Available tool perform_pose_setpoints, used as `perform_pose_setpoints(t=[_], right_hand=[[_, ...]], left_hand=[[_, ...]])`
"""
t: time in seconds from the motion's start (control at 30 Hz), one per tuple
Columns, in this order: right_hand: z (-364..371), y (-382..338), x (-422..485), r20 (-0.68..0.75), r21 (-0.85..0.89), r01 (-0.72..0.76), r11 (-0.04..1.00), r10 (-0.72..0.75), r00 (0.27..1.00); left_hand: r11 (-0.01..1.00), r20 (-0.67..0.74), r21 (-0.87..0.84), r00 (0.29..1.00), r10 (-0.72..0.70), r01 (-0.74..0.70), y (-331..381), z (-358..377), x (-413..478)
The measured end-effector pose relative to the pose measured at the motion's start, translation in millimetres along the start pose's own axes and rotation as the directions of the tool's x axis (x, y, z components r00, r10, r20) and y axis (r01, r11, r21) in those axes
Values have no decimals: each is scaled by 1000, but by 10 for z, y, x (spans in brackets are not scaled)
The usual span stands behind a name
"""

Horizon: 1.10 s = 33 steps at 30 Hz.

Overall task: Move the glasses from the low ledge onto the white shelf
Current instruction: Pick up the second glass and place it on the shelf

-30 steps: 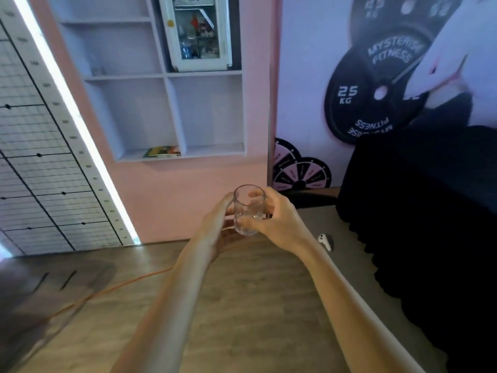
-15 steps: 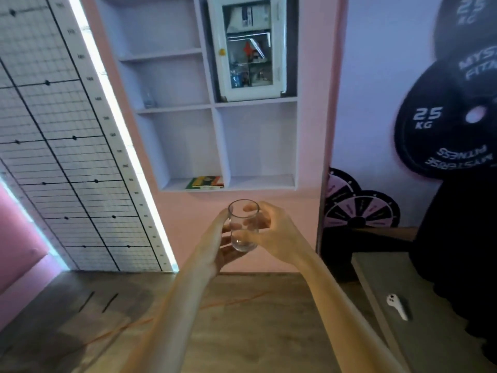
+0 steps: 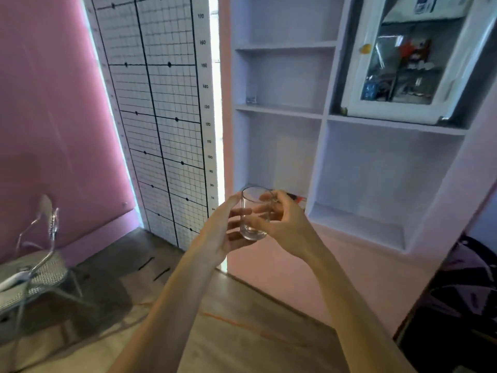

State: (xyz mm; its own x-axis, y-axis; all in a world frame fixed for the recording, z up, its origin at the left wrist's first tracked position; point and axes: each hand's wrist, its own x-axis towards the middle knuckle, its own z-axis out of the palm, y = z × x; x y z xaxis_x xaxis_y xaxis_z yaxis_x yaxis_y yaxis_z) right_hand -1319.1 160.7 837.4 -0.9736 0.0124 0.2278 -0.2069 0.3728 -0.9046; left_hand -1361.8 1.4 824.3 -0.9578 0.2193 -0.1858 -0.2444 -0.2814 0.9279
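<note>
A clear drinking glass [image 3: 254, 215] is carried upright in mid-air, in front of the lowest left compartment of the white shelf [image 3: 320, 117] and not yet on any board. Both hands hold it: the left hand [image 3: 223, 235] cups its left side and underside with the fingers spread along the wall, and the right hand [image 3: 285, 224] wraps the right side, thumb near the rim. A second small glass [image 3: 251, 96] appears to stand already at the left end of the middle-left compartment, though it is blurred.

The step in hand looks like the carry toward the shelf. To do it well, the glass should be kept level and lifted clear of the shelf's front edge before it goes in, then lowered flat onto a board rather than on its heel. A colourful flat object [image 3: 297, 199], partly hidden behind the right hand, lies on the lowest left board, so that spot is best avoided. The wide bare compartment [image 3: 376, 184] to the right offers easier room. One hand could release once the base is seated.
</note>
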Motion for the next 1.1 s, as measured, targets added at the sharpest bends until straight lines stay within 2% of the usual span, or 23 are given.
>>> perform_pose_setpoints(t=[0.13, 0.33, 0.5, 0.7, 0.9, 1.1], right_hand=[[167, 82, 780, -22, -43, 32, 999, -33, 999], [290, 119, 1964, -87, -88, 24, 996, -31, 996], [219, 153, 2728, -169, -141, 17, 990, -41, 985], [-30, 176, 3538, -216, -159, 37, 987, -72, 974], [-393, 237, 4409, -250, -105, 126, 986, -149, 957], [-770, 228, 5355, -272, -42, 219, 975, -222, 936]], left_hand=[[1000, -7, -26, 1000, 6, -6, 237, -223, 680], [1000, 63, -3, 998, -29, 29, 802, -423, 1762], [996, 169, 68, 984, -61, 50, 1197, -343, 2599], [995, 211, 94, 977, -30, 10, 1542, -105, 3467], [993, 194, 94, 980, 52, -71, 1976, 246, 4166], [988, 78, 27, 986, 147, -150, 2388, 603, 4660]])
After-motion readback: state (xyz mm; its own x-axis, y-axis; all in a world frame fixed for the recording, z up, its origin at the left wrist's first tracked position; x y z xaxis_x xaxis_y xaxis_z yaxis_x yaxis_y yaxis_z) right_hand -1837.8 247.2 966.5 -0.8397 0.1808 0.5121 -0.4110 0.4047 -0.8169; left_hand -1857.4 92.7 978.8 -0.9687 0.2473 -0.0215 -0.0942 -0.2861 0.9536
